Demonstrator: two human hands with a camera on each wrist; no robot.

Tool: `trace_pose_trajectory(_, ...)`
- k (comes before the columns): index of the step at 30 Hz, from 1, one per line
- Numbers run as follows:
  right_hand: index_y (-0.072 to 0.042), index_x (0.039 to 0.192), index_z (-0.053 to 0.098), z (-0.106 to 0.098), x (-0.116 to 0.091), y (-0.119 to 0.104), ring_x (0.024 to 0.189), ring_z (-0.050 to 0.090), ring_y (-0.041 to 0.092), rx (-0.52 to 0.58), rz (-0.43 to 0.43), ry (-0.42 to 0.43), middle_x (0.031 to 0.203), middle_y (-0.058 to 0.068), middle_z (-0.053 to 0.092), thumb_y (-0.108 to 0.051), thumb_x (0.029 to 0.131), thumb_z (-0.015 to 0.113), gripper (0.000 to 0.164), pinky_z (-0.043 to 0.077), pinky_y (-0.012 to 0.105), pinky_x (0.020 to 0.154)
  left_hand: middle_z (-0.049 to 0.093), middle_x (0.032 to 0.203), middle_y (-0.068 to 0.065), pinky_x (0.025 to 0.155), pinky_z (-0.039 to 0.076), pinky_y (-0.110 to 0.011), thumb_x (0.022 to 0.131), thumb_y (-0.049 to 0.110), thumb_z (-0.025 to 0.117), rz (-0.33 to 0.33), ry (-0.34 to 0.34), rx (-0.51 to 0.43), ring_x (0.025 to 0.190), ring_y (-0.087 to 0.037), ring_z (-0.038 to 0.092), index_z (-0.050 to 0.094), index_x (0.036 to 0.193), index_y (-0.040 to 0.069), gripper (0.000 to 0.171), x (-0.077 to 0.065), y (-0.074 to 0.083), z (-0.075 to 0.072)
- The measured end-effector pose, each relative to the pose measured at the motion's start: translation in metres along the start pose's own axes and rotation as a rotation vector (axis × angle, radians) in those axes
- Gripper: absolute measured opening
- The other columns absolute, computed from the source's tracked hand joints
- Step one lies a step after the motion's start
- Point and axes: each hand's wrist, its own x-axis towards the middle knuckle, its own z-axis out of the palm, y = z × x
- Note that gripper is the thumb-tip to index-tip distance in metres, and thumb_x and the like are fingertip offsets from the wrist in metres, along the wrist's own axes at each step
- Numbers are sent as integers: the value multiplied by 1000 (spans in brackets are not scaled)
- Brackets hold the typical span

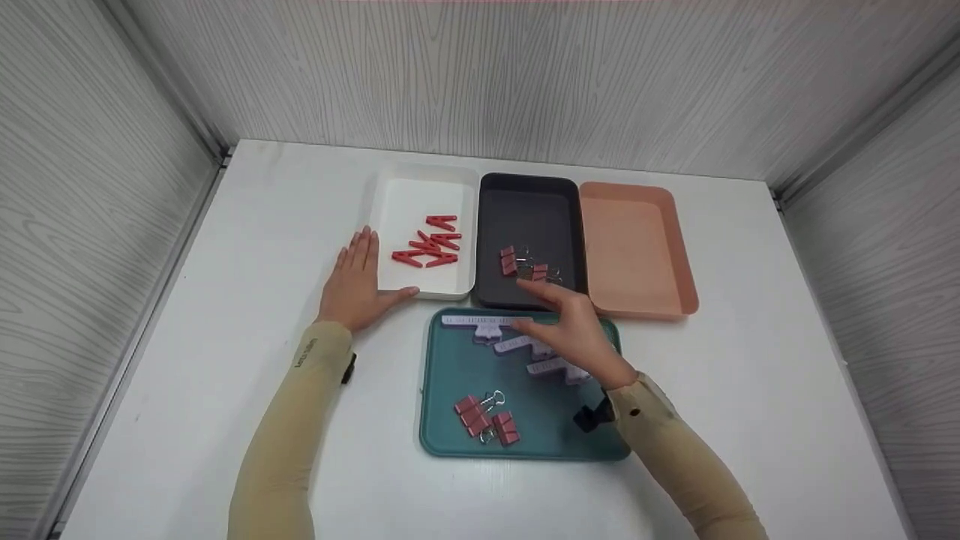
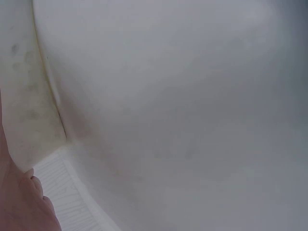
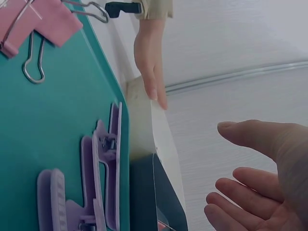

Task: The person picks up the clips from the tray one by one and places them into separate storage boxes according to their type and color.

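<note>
My left hand (image 1: 354, 281) rests with straight fingers along the left side of the white tray (image 1: 405, 199), its thumb at the near rim. Several small red clothespins (image 1: 442, 259) lie in that tray. Over the far edge of the teal tray (image 1: 450, 367), my right hand (image 1: 576, 330) is held with thumb and fingers apart and nothing between them. Two pink binder clips (image 1: 508, 261) lie in the black tray (image 1: 529, 210) just beyond its fingertips. Below it are three purple clips (image 1: 487, 334), partly hidden by the hand. More pink binder clips (image 1: 474, 416) sit near the teal tray's front edge.
A peach tray (image 1: 634, 240) stands against the right side of the black one, so three trays form a row behind the teal tray. All stand on a white table (image 1: 750, 390). Wood-grain panels (image 1: 480, 82) enclose it at the back and both sides.
</note>
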Motion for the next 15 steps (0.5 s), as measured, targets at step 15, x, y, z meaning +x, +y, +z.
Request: trace_pose_trajectory(15, -15, 145, 59, 15, -8, -4, 133, 53, 18, 21, 39, -138, 144, -2, 58, -29, 89, 82, 62, 41, 42, 111, 0, 169, -15, 123, -3, -40, 81, 88, 48, 2, 3, -7, 155, -28, -3, 2, 162, 1, 128, 0, -2, 3)
